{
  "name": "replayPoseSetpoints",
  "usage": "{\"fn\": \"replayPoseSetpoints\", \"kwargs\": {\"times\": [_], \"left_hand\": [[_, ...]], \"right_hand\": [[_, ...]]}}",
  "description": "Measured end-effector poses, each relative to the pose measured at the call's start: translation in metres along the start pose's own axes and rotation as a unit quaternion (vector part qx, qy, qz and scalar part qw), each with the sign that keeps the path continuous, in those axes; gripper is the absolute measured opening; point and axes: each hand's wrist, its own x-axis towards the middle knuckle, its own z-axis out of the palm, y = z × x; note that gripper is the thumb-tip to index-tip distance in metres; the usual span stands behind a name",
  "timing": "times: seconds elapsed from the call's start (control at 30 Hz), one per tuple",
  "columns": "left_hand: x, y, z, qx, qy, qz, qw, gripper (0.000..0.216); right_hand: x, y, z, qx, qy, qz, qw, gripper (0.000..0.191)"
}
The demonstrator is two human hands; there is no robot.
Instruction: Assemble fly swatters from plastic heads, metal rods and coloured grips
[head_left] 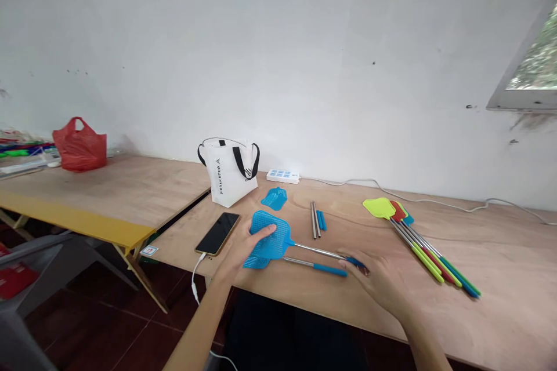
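Note:
My left hand (252, 239) grips the mesh head of a blue fly swatter (278, 235), thumb on top. At the other end of its thin metal rod, my right hand (374, 278) has its fingers closed around the dark blue handle. A second blue fly swatter (329, 269) lies below, its head partly covered by the first. Farther back on the table rest a loose blue swatter head (274, 198), metal tubes (314, 220) and short blue handle grips (321, 220).
To the right, several finished-looking swatters (429, 249) lie fanned together. A phone (218, 233) on a white cable, a white bag (230, 177) and a power strip (282, 176) are on the wooden table (348, 307). A red plastic bag (80, 148) stands on another table at left.

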Motion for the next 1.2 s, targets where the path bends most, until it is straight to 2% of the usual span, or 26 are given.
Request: {"fn": "replayPoseSetpoints", "kwargs": {"times": [0.07,0.17,0.33,0.4,0.43,0.5,0.6,0.7,0.8,0.97,1.07,1.2], "left_hand": [[0.005,0.0,-0.012,-0.009,0.002,-0.019,1.0,0.037],[0.011,-0.004,-0.021,0.007,-0.007,-0.025,1.0,0.039],[0.023,-0.024,-0.026,0.116,-0.042,0.015,0.992,0.043],[0.03,-0.038,-0.029,0.205,-0.042,0.048,0.977,0.048],[0.034,-0.046,-0.031,0.251,-0.023,0.058,0.966,0.052],[0.039,-0.061,-0.035,0.325,0.012,0.043,0.945,0.062],[0.042,-0.076,-0.04,0.379,0.001,0.017,0.925,0.073],[0.04,-0.078,-0.042,0.401,-0.034,0.018,0.915,0.079],[0.036,-0.073,-0.039,0.414,-0.052,0.018,0.909,0.072],[0.033,-0.066,-0.031,0.439,-0.032,0.044,0.897,0.056],[0.033,-0.065,-0.031,0.449,-0.02,0.056,0.892,0.055],[0.034,-0.066,-0.037,0.456,-0.045,0.047,0.888,0.061]], "right_hand": [[-0.001,0.011,-0.003,0.026,0.009,0.017,0.999,0.036],[-0.003,0.022,-0.005,0.07,-0.011,0.041,0.997,0.035],[-0.002,0.03,0.0,0.095,-0.061,0.046,0.993,0.028],[-0.001,0.032,0.007,0.067,-0.06,0.053,0.995,0.027],[0.0,0.032,0.013,0.051,-0.052,0.059,0.996,0.026],[0.003,0.033,0.025,0.028,-0.035,0.072,0.996,0.027],[0.006,0.035,0.042,0.024,-0.022,0.068,0.997,0.028],[0.008,0.039,0.051,0.024,-0.015,0.049,0.998,0.028],[0.008,0.043,0.052,0.021,-0.006,0.041,0.999,0.027],[0.008,0.043,0.051,0.061,0.007,0.023,0.998,0.028],[0.008,0.042,0.052,0.087,0.017,0.022,0.996,0.028],[0.008,0.044,0.055,0.077,0.035,0.034,0.996,0.022]]}}
